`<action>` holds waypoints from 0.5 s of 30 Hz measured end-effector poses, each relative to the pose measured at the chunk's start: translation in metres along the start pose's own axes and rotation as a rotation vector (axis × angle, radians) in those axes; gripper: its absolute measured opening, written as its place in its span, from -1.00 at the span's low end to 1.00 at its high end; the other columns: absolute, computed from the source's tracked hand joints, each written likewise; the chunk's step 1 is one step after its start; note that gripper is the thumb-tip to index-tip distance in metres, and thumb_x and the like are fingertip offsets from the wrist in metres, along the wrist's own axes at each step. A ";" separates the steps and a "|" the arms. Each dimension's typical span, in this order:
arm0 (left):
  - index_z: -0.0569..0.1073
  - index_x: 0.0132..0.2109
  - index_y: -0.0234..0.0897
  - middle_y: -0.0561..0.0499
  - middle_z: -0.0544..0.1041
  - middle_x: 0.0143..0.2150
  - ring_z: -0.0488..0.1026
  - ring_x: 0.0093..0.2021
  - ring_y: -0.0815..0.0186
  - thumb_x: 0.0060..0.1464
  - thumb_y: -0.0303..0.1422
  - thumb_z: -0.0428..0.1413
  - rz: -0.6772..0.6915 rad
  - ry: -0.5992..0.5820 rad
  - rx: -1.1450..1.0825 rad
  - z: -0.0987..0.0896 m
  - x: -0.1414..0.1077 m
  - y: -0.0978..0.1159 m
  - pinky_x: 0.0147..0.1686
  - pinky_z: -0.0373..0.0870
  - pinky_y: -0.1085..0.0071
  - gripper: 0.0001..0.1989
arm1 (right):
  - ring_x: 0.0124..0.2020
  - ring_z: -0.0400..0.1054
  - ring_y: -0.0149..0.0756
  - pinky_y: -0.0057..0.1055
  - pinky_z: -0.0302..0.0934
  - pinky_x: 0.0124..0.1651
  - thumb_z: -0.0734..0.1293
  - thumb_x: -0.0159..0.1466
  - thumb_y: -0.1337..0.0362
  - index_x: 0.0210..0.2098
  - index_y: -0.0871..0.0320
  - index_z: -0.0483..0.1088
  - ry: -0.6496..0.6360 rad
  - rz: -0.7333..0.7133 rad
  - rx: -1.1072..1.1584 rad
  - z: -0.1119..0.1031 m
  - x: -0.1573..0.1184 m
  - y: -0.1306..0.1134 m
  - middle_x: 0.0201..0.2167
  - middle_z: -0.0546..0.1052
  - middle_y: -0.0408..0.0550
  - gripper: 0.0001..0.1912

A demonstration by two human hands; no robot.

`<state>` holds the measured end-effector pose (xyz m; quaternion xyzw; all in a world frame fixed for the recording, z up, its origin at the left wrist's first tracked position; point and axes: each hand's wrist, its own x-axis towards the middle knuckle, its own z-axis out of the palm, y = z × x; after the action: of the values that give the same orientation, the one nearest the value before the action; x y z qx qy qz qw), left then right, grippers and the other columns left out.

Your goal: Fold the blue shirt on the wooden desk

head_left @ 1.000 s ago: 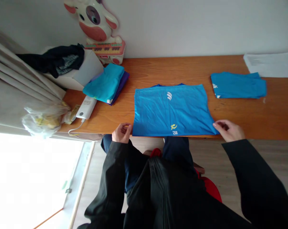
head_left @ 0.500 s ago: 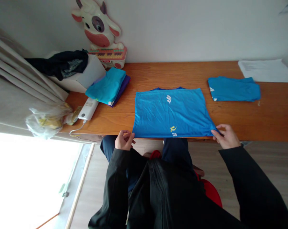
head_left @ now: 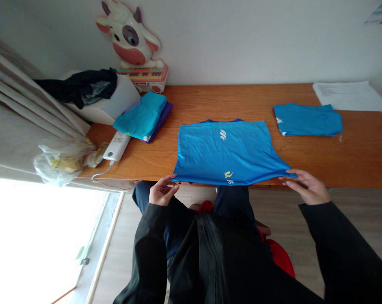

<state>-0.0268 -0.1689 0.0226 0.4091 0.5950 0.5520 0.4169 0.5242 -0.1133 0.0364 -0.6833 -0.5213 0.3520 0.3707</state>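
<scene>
A blue shirt (head_left: 222,154) with a white logo and a small yellow print lies folded across the table, its near edge hanging slightly over the front. My left hand (head_left: 163,191) pinches its near left corner between thumb and fingers. At the near right corner, my right hand (head_left: 307,188) has the fabric in its fingertips, drawing it out to a stretched point. The near edge sags a little between both hands. To the right rests another folded blue garment (head_left: 307,120), apart from my hands.
On the left of the wooden table (head_left: 241,99) are folded turquoise and purple clothes (head_left: 143,114), a white device with a cable (head_left: 117,145) and a plastic bag (head_left: 62,162). Behind them stand a white box (head_left: 124,95) and a cow-shaped toy keyboard (head_left: 143,75). Papers (head_left: 350,96) lie at far right.
My hands have moved farther apart, the right one outward to the right and the left slightly left. The shirt's near corners are pulled wider, and its near edge now bows.
</scene>
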 end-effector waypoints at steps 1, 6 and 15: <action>0.76 0.01 -0.19 -0.11 0.78 -0.10 0.68 -0.29 0.24 0.01 -0.16 0.55 0.008 0.011 0.052 -0.003 -0.001 -0.003 -0.34 0.65 0.36 -0.57 | -0.03 0.70 0.26 0.23 0.54 0.28 0.54 0.13 -0.14 0.01 -0.22 0.61 0.009 0.002 0.017 -0.001 0.000 0.001 -0.12 0.76 0.06 -0.52; 0.78 -0.05 -0.15 -0.05 0.77 -0.28 0.74 -0.29 0.17 0.21 -0.05 0.42 -0.004 0.102 0.260 -0.008 -0.006 -0.021 -0.21 0.69 0.29 -0.68 | -0.05 0.68 0.27 0.24 0.48 0.33 0.57 0.15 -0.10 -0.18 -0.15 0.71 0.070 0.015 0.019 -0.009 0.006 0.004 -0.18 0.75 0.05 -0.69; 0.74 -0.28 -0.16 0.09 0.50 -0.57 0.35 -0.60 0.40 0.09 -0.08 0.46 0.189 0.139 0.239 -0.028 0.033 0.023 -0.59 0.26 0.45 -0.74 | -0.12 0.56 0.11 -0.01 0.49 -0.02 0.55 0.19 -0.18 -0.30 -0.17 0.76 -0.159 -0.258 -0.179 -0.052 0.032 -0.023 -0.15 0.65 0.03 -0.71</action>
<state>-0.0632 -0.1454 0.0452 0.4708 0.6425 0.5413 0.2693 0.5655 -0.0848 0.0784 -0.6110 -0.6616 0.3067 0.3080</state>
